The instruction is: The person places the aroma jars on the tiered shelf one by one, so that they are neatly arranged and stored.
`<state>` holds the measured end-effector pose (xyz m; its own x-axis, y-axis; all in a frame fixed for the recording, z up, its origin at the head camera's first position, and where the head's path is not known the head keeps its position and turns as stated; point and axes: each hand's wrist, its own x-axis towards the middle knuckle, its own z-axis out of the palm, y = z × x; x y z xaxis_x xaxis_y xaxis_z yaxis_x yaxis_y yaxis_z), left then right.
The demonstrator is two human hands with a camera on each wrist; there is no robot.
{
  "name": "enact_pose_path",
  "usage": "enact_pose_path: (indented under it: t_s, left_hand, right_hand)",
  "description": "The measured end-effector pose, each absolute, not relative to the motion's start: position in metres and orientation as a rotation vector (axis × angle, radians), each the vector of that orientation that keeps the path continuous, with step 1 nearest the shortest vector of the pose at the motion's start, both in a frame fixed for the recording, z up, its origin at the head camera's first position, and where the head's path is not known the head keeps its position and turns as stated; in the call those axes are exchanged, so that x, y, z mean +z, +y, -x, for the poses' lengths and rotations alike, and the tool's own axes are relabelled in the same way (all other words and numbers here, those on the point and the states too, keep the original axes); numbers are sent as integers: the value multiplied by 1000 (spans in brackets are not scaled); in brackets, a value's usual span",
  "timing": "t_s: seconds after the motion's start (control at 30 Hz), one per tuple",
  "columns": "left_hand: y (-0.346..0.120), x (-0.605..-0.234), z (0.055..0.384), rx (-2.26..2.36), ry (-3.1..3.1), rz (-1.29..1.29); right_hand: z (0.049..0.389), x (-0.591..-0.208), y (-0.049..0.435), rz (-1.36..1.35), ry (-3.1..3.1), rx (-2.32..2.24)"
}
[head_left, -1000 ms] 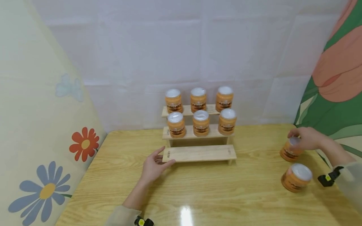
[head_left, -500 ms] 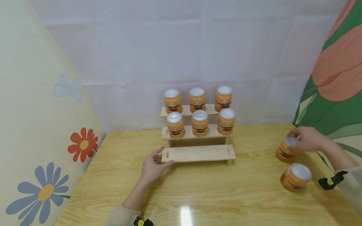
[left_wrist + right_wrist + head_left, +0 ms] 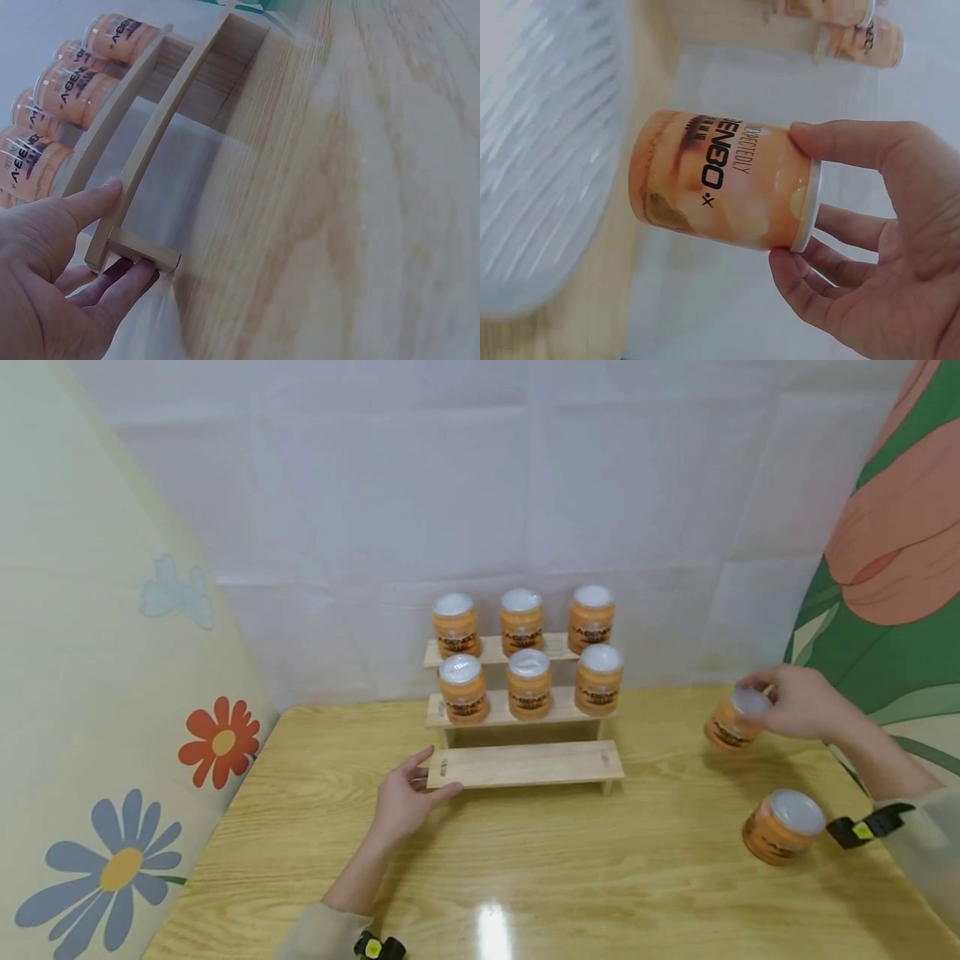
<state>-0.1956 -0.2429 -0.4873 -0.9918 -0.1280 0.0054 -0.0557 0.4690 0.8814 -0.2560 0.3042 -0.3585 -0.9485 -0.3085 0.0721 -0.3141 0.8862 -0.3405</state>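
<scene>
A three-step wooden display rack (image 3: 525,765) stands mid-table. Its two upper steps bear several orange cans (image 3: 529,693) with whitish lids; the lowest step is bare. My left hand (image 3: 405,797) grips the left end of that lowest step. In the left wrist view the thumb (image 3: 97,202) lies on the board's edge, the other fingers round the end by the leg. Over the table's right side my right hand (image 3: 802,702) holds another orange can (image 3: 720,180) by its lid end, slightly tilted and raised off the table. One more orange can (image 3: 782,828) stands nearer me.
The wood-grain table (image 3: 600,877) meets a white cloth backdrop (image 3: 360,527) behind the rack. A flowered panel (image 3: 112,693) borders the left, a green and pink one (image 3: 900,543) the right. In the right wrist view, a large whitish lid (image 3: 547,150) looms close.
My right hand has lifted its can off the table and carried it left and away from me. My left hand keeps its grip on the rack.
</scene>
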Motion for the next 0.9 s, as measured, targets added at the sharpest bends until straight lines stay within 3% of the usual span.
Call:
enact_pose_path:
  t_s: [0.9]
  left_hand:
    - [-245,-490,198,-1595,-2635,-166]
  right_hand:
    - [238,-302,217,-769,-2802,605]
